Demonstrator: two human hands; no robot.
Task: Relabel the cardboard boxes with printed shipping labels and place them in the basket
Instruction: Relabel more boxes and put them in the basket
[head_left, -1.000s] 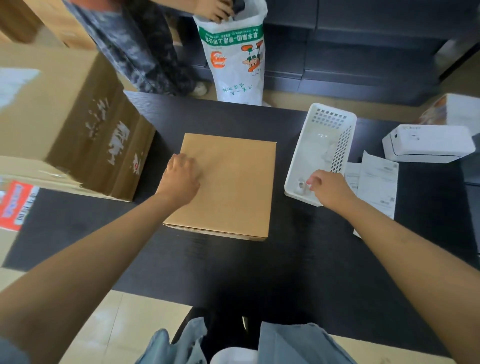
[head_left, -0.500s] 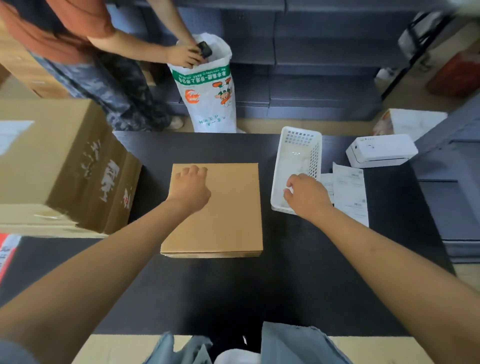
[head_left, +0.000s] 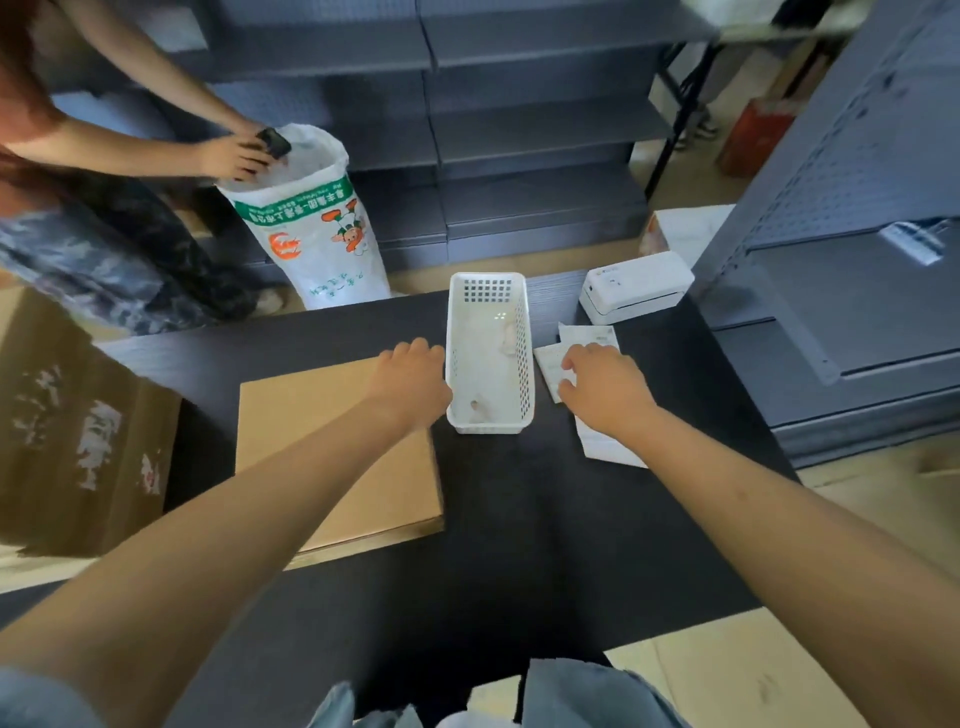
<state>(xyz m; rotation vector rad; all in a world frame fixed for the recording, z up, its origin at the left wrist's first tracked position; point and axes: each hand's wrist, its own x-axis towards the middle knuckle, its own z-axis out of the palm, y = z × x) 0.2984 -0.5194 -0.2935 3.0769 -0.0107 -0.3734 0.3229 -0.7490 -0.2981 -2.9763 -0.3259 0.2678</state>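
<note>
- Labels (head_left: 597, 441) lie flat near the tabletop's right edge, long axis running front to back, directly under the right hand (head_left: 605, 387). That hand is nearest; its grip is down on the top sheet, fingers curled, clamp unclear.
- Left hand (head_left: 413, 382) rests on the box (head_left: 332, 441), far-right corner; grip looks relaxed, not clamped.
- Basket (head_left: 491, 353) stands between the hands, touching neither clearly.
- Tabletop (head_left: 519, 545) dark and flat; printer (head_left: 636, 286) at the far right corner, shelving (head_left: 519, 130) behind.
</note>
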